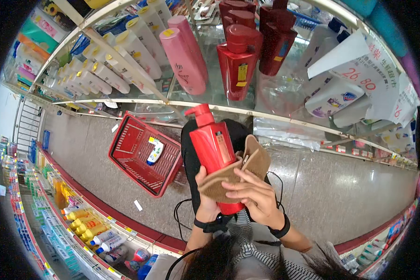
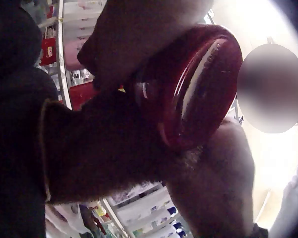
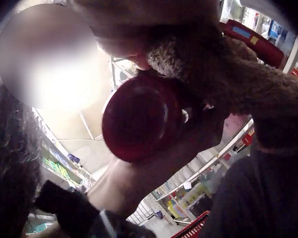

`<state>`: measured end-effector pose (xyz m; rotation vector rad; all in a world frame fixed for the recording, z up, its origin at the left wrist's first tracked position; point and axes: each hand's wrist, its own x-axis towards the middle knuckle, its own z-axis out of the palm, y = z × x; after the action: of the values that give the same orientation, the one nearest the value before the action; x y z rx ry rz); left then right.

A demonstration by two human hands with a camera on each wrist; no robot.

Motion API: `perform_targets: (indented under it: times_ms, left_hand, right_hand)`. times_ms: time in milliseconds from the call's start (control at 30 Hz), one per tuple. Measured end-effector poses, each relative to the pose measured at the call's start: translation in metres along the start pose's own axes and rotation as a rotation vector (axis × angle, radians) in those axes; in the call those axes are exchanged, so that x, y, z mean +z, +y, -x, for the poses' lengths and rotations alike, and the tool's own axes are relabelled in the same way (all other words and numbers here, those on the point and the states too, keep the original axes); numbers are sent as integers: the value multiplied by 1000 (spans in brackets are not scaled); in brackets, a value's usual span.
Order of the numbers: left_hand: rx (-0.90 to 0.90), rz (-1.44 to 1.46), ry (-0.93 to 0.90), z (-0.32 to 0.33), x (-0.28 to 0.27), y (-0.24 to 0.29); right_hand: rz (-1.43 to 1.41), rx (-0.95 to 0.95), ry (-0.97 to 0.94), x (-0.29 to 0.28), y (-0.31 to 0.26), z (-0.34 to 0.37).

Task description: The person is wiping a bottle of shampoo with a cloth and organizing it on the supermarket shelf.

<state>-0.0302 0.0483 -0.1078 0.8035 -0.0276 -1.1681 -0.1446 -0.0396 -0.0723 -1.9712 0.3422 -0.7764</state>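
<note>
A red pump bottle (image 1: 213, 144) stands tilted over the person's lap, its pump head pointing toward the shelf. My left hand (image 1: 206, 198) grips its lower part from the left. A brown cloth (image 1: 221, 179) wraps across the lower front of the bottle, with a folded part sticking out to the right. On the right, my right hand (image 1: 256, 196) holds the cloth against the bottle, fingers spread over it. Both wrist views look up at the bottle's round base (image 2: 208, 94), with the cloth (image 3: 198, 64) dark beside it.
Ahead, a shelf holds a pink bottle (image 1: 184, 56), dark red pump bottles (image 1: 238, 65) and white bottles (image 1: 142, 56). A red shopping basket (image 1: 119, 151) with a white bottle (image 1: 155, 151) inside is on the floor at left. A paper price sign (image 1: 359, 77) hangs at right.
</note>
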Motion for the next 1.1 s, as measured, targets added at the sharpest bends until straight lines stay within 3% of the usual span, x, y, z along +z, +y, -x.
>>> perform_targets:
  times_ms: [67, 167, 233, 267, 367, 400, 467, 500, 567, 600, 667, 767, 800, 867, 933, 1000, 1033, 1100]
  left_hand:
    - [-31, 460, -413, -17, -16, 0]
    - [-12, 520, -307, -18, -11, 9]
    - [86, 59, -110, -15, -3, 17]
    - [86, 59, -105, -15, 0, 17]
    - [142, -3, -112, -15, 10, 20]
    - [146, -4, -110, -14, 11, 19]
    - [92, 46, -134, -11, 11, 18]
    - [-7, 46, -112, -10, 6, 17]
    - [25, -43, -108, -10, -3, 14]
    - [49, -134, -103, -10, -9, 11]
    - [13, -104, -80, -5, -22, 2]
    - [100, -124, 19, 3, -16, -1]
    - [100, -128, 18, 3, -16, 1]
    - [255, -28, 137, 2, -18, 6]
    - [224, -62, 157, 5, -3, 33]
    - [399, -164, 56, -3, -7, 46]
    - [395, -167, 55, -5, -2, 48]
    - [492, -5, 222, -4, 11, 53]
  right_hand:
    - [-27, -30, -119, -3, -4, 10]
    - [-83, -27, -130, -1, -5, 22]
    - [-185, -49, -114, -3, -2, 24]
    - [-189, -47, -117, -5, -1, 26]
    - [-577, 197, -137, -21, 4, 30]
    - [-727, 299, -87, -27, 5, 33]
    - [-582, 467, 142, -40, 4, 32]
    - [-583, 462, 137, -39, 7, 28]
    - [-599, 409, 597, -34, 11, 17]
    - [-601, 403, 595, -32, 10, 11]
    - [-392, 335, 524, -23, 7, -4]
    - [-226, 137, 109, -4, 0, -23]
    - [-212, 103, 114, 6, 7, -13]
    - [-350, 99, -12, 12, 8, 0]
    - [-512, 137, -61, 22, 8, 18]
    - [-587, 174, -74, 24, 12, 34]
    - [-671, 199, -167, 21, 15, 38]
    - [-773, 226, -293, 9, 21, 44]
